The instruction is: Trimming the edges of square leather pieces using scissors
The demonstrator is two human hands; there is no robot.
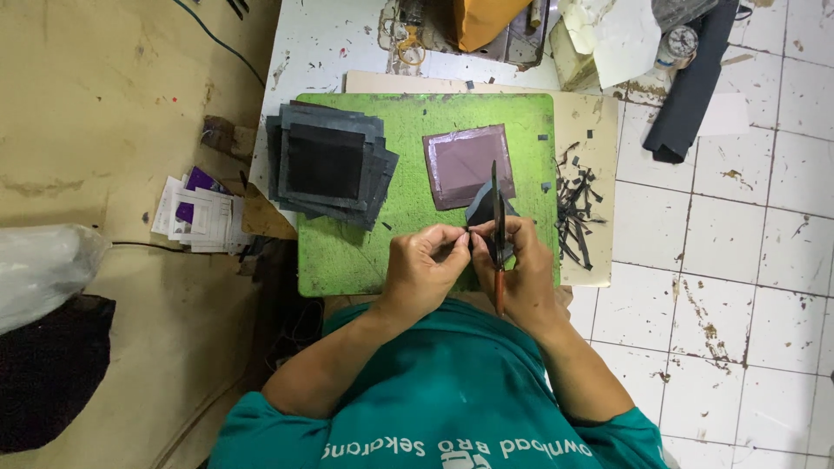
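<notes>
over the near edge of the green rectangular cutting mat (347, 252), a small dark grey piece of sheet material (483, 207) is held between both hands. the left hand (423, 269) is curled, with its thumb and forefinger pressed together on the near edge of the dark piece. the right hand (518, 265) is closed around a pair of scissors with a reddish handle (498, 227), whose blades are pointed away from the body and are laid against the piece; whether the blades are apart cannot be told. just beyond the hands, a purplish square panel with a paler border (466, 165) is laid flat on the mat. to the left, a stack of dark grey square sheets (328, 165) is piled at the mat's corner. to the right of the mat, thin black offcut strips (576, 204) are scattered on a cream board (599, 139).
</notes>
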